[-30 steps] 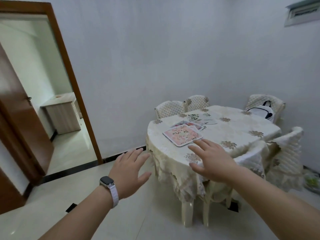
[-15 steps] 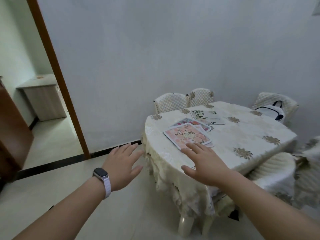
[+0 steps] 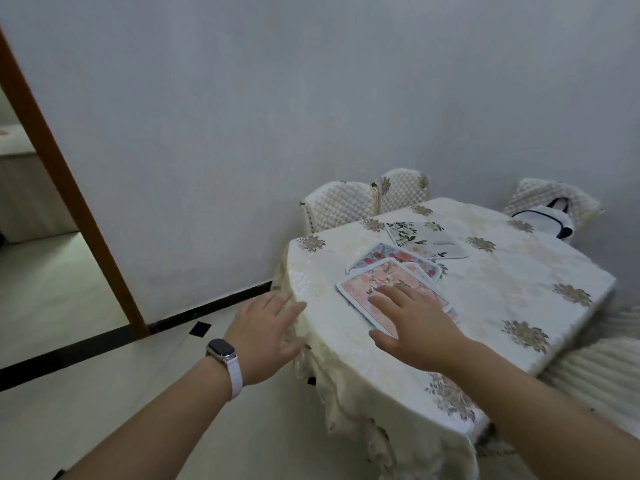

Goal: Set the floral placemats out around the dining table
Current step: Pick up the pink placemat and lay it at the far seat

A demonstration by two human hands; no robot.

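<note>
Item, placemats: three counted, all bunched near the desk's left edge, none yet at a seat. Pink floral placemat lies uppermost, overlapping a second floral placemat; a third, the white leafy placemat, lies just beyond, toward the far edge. A further mat beneath the pink one cannot be ruled out. Item, my right hand: fingers spread apart, palm down over the pink mat, gripping nothing; I judge it placed to slide or lift that top mat first. Item, my left hand: open, empty, at the desk's left edge, watch on wrist. Item, chairs: three backs visible along the far side.
</note>
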